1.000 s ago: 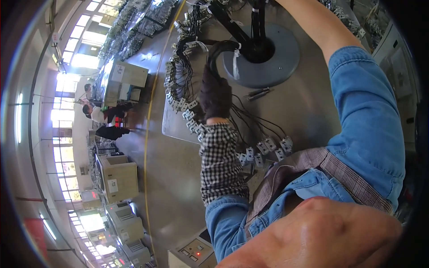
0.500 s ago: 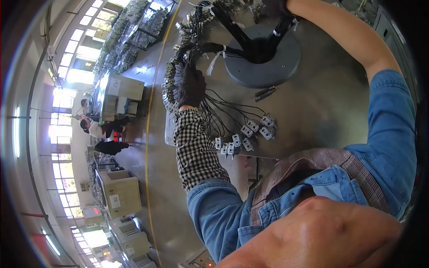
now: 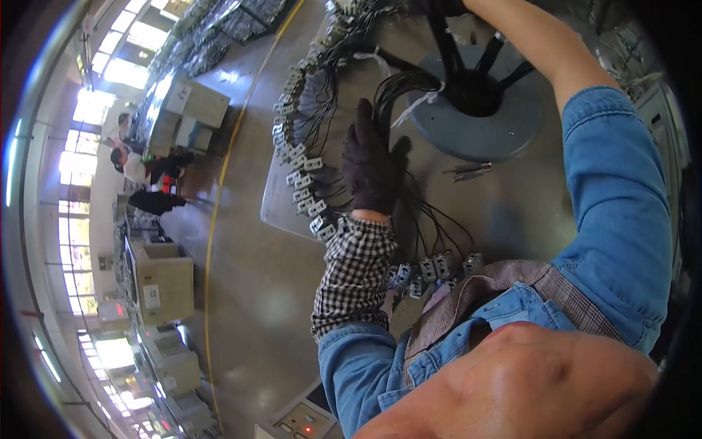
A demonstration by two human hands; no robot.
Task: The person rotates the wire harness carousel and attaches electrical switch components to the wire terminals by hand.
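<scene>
My left hand (image 3: 374, 164), in a dark glove below a checked sleeve, has its fingers and thumb stretched apart. It lies against a bundle of black cables (image 3: 398, 86) tied with a white strap, which passes under the palm. Loose cable ends fan out below it to several metal-cased connectors (image 3: 441, 265) close to my apron. More connectors (image 3: 300, 179) line up in a curved row left of the hand. My right hand (image 3: 439, 6), also dark-gloved, reaches to the top edge beside other cables; its fingers are cut off and hidden.
A round grey disc (image 3: 446, 139) carries the thick black cable bundles at its middle. Small dark rods (image 3: 468, 172) lie near it. A pale tray-like surface (image 3: 281, 212) sits under the connectors. A control panel (image 3: 303, 421) is at the bottom. Other people sit by machines far left.
My left hand has opened from its grip round the cables and lies further right in the view. The loose connectors have come closer to my apron. The whole view has shifted.
</scene>
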